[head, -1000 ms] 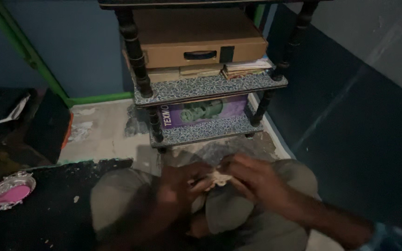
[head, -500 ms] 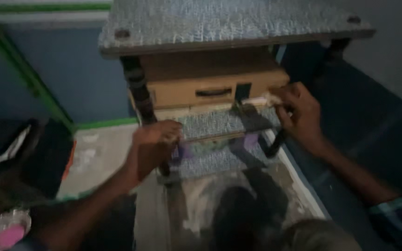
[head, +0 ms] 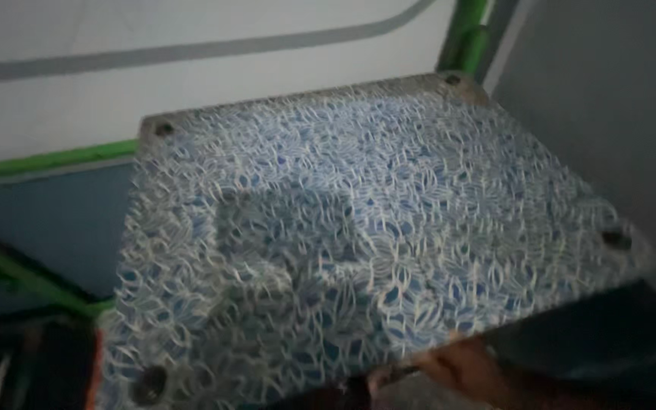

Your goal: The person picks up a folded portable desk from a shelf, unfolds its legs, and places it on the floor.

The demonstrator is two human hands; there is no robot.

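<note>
The top board of a small shelf stand [head: 358,228] fills most of the view; it has a blue and white leaf pattern and a round dark fitting at each corner. My right hand [head: 468,372] shows only in part, just below the board's front edge at the bottom, near a dark post. Whether it holds anything is too blurred and dim to tell. My left hand is out of view. The lower shelves and what lies on them are hidden under the top board.
A pale wall with a grey stripe [head: 191,53] rises behind the stand, with green trim [head: 47,161] along it and a green pipe [head: 465,34] at the back right. A grey wall [head: 609,99] stands close on the right. Dark things lie at the bottom left.
The view has swung upward from the lower shelves to the stand's top board. My left hand has left the view, and my right hand now sits at the bottom edge.
</note>
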